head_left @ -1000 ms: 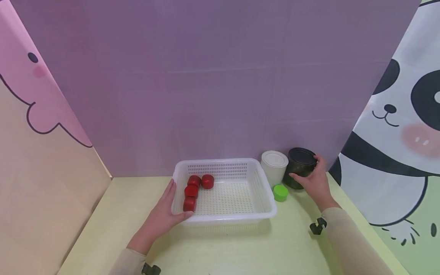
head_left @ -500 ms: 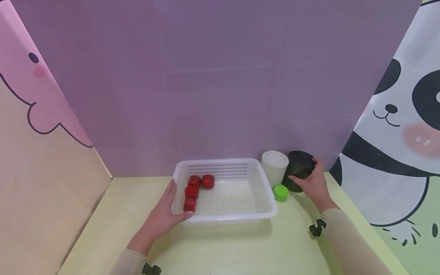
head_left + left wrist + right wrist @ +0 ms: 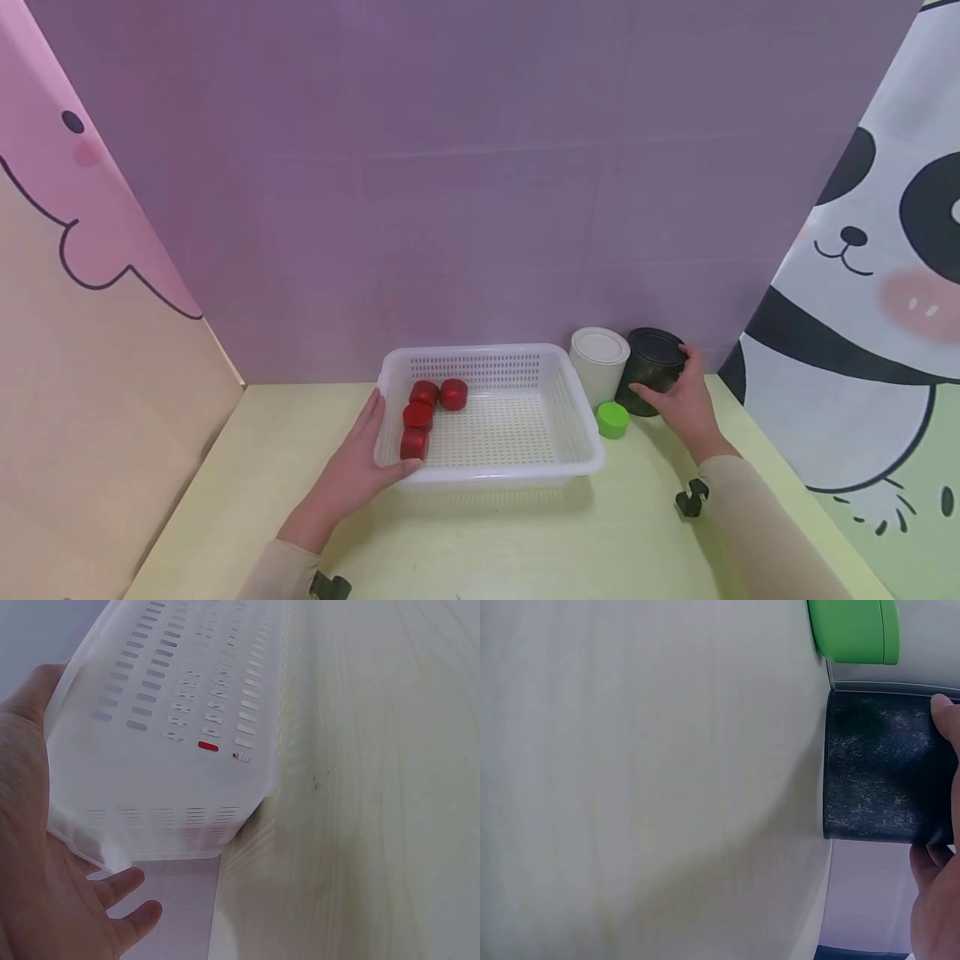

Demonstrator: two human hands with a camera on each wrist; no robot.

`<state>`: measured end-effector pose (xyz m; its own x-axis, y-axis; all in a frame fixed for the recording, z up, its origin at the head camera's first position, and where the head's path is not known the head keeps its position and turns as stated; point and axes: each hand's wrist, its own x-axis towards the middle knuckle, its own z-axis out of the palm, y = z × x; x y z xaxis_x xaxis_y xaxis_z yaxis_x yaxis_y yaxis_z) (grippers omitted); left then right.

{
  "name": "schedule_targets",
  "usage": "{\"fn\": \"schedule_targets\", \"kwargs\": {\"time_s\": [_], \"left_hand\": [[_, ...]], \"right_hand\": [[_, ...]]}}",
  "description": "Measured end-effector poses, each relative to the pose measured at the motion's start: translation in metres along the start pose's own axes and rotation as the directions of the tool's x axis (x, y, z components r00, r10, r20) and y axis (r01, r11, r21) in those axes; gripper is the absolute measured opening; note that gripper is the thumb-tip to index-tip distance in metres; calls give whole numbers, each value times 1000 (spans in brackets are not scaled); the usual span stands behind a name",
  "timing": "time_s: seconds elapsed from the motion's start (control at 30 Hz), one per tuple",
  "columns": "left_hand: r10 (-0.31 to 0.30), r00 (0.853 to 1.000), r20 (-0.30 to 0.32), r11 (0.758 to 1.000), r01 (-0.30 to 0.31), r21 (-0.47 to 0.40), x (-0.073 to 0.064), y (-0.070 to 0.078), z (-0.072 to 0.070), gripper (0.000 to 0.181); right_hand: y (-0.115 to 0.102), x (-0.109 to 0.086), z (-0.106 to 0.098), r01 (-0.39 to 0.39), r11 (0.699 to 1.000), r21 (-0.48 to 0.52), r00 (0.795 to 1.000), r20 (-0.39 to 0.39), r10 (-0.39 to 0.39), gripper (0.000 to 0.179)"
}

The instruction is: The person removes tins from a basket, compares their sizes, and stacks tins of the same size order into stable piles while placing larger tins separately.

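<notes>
In the head view a white perforated plastic basket [image 3: 480, 476] stands on the table, with several red round lids or small jars [image 3: 417, 415] along its left side. My left hand [image 3: 356, 467] holds the basket's near left corner, thumb on the front rim and fingers along the left side. In the left wrist view the hand [image 3: 45, 855] wraps around that rim. My right hand [image 3: 686, 408] grips a black lidded can [image 3: 651, 367], thumb in front and fingers at its right. The can's dark side [image 3: 889, 765] shows speckled wear in the right wrist view.
A white lidded can [image 3: 598, 367] stands between the basket and the black can. In front of it sits a bright green lid or small jar [image 3: 612, 420]. A purple backdrop [image 3: 480, 208] rises behind the table [image 3: 510, 550], and a panda-printed panel [image 3: 862, 333] stands at right.
My right hand has shifted the black can slightly nearer and left, and it now stands straighter; it barely moves in the last half second. The left hand and basket have stayed put.
</notes>
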<state>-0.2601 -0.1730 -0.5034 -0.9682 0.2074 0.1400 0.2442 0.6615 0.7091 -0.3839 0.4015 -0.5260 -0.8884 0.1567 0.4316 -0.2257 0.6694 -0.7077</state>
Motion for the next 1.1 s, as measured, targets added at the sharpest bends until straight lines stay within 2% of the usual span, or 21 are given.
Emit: {"fn": "schedule_targets", "kwargs": {"time_s": [0.17, 0.47, 0.67, 0.87, 1.1], "left_hand": [[5, 1000, -5, 1000, -5, 0, 0, -1, 0, 127], [5, 1000, -5, 1000, -5, -1, 1, -2, 2, 128], [-1, 1000, -10, 1000, 1, 2, 1, -2, 3, 127], [8, 1000, -14, 1000, -8, -3, 0, -3, 2, 126], [14, 1000, -8, 1000, -14, 5, 2, -4, 2, 125]], "right_hand": [[1, -2, -1, 16, 1000, 22, 1000, 2, -17, 120], [8, -2, 3, 54, 998, 12, 997, -47, -53, 118], [7, -3, 2, 39, 999, 33, 999, -35, -38, 116], [-1, -5, -3, 11, 998, 65, 999, -36, -8, 107], [-10, -4, -5, -15, 993, 119, 990, -136, 31, 105]]}}
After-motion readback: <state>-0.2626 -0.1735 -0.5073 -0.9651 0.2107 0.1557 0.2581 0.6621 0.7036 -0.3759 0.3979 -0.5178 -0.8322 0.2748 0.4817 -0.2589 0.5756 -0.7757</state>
